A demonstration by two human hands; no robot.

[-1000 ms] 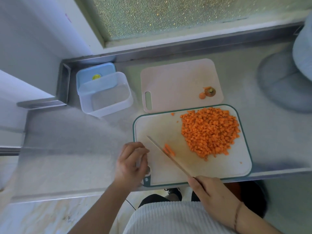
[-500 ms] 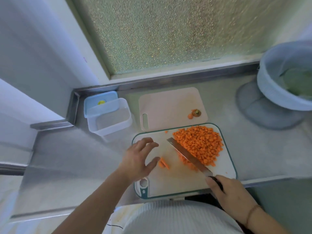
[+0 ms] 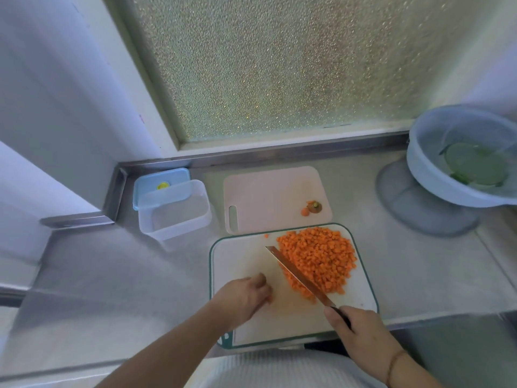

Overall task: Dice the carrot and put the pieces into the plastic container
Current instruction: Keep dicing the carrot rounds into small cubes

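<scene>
A heap of diced carrot [image 3: 319, 259] covers the right half of the white, green-rimmed cutting board [image 3: 240, 256]. My right hand [image 3: 361, 331] grips the handle of a knife [image 3: 296, 275], whose blade lies slanted along the heap's left edge. My left hand [image 3: 246, 296] rests on the board left of the blade. Its fingers curl down over the spot where a few carrot strips lay, and the strips are hidden under them. The clear plastic container [image 3: 174, 211] stands with nothing in it at the back left, apart from both hands.
The container's blue lid [image 3: 159, 180] lies behind it in the counter's corner. A pink board [image 3: 268, 197] behind the white one carries the carrot's cut-off end [image 3: 314, 207]. A blue bowl [image 3: 436, 175] holding something green stands at the right. The steel counter's front edge runs just below the board.
The knife swung from the board's left part over to the heap's left edge. My left hand opened beside the loose strips, then closed down over them. The camera tilted up.
</scene>
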